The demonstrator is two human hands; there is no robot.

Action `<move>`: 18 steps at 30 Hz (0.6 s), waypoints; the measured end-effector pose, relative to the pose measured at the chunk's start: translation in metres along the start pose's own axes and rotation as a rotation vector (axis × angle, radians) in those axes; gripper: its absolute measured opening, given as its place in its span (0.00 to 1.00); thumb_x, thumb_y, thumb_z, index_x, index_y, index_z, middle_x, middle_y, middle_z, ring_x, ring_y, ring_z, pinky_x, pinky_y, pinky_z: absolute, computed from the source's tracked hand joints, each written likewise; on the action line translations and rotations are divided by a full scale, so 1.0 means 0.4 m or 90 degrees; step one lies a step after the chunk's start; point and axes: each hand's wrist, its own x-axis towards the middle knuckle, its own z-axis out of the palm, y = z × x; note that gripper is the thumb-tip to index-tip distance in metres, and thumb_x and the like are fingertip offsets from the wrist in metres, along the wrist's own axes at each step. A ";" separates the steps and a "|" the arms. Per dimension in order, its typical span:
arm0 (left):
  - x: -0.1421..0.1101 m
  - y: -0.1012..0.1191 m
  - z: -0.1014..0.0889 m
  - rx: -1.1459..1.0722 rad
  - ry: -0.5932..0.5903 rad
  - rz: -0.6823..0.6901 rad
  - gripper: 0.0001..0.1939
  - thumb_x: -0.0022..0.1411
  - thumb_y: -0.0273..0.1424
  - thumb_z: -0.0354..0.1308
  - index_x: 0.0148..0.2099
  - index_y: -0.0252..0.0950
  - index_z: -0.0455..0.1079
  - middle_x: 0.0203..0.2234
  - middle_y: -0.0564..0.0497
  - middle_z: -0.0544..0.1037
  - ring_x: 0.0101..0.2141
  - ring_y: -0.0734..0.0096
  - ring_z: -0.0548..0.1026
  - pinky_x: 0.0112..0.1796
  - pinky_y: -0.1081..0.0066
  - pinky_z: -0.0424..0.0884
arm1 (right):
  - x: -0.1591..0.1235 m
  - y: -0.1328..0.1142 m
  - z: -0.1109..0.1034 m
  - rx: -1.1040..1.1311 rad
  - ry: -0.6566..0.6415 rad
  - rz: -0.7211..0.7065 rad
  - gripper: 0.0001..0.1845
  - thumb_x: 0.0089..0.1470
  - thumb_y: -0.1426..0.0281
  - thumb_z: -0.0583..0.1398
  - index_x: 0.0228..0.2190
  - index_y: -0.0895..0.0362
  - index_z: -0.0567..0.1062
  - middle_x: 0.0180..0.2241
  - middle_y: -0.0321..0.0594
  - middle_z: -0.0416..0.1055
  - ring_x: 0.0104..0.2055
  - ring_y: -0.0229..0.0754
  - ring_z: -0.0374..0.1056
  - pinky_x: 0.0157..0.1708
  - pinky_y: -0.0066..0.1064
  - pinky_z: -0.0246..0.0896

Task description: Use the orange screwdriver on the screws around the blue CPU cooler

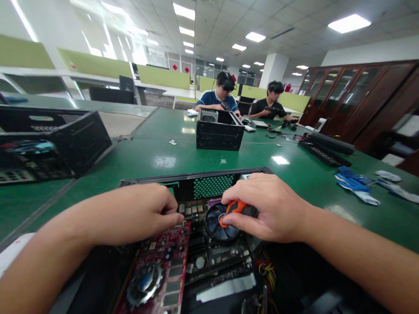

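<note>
An open black computer case (153,178) lies before me with its inner parts showing. Inside, a red graphics card (177,266) with a round silver fan (144,284) is on the left. My right hand (268,208) grips an orange-and-black screwdriver (235,206) over the dark cooling fan (215,222); its tip is out of sight. My left hand (147,214) is closed, thumb and forefinger together by the card's far end. Whatever those fingers pinch, if anything, is hidden. Yellow and red wires (267,273) lie in the case's right part.
On the green table (154,150), another open case (88,142) stands left and a smaller black case (219,135) ahead. Blue-and-white gloves (357,184) and long black parts (324,150) lie right. Two people (217,99) work across the table.
</note>
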 end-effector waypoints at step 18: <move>0.003 0.000 -0.003 -0.012 -0.029 -0.003 0.22 0.69 0.53 0.63 0.29 0.49 0.86 0.27 0.45 0.90 0.28 0.53 0.85 0.33 0.56 0.73 | -0.008 -0.002 -0.029 0.033 0.033 0.153 0.05 0.57 0.69 0.64 0.31 0.49 0.73 0.25 0.31 0.75 0.27 0.42 0.67 0.34 0.35 0.61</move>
